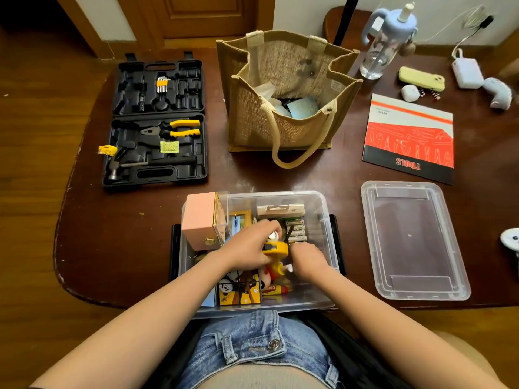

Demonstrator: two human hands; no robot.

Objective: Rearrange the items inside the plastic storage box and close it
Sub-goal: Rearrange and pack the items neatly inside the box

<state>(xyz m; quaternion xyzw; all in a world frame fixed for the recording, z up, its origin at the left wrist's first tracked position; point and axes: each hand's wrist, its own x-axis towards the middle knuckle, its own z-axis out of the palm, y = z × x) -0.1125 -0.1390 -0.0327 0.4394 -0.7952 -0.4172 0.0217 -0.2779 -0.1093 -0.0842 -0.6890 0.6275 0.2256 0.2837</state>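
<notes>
The clear plastic storage box [323,209] sits open at the table's near edge. Its clear lid [412,240] lies flat to its right. Inside the box are a pink case [199,220] standing at the left, a pack of batteries [296,230], a white carton [280,210], a yellow toy figure [276,269] and a printed yellow box [238,290]. My left hand [250,245] grips a yellow tape measure [276,249] over the middle of the box. My right hand [307,261] reaches into the box beside it, fingers curled downward and hidden.
An open black tool case [157,122] with pliers and a hammer lies at the far left. A jute bag [286,91] stands behind the box. A red tools booklet [410,136], a water bottle [384,43], a phone and chargers lie at the far right.
</notes>
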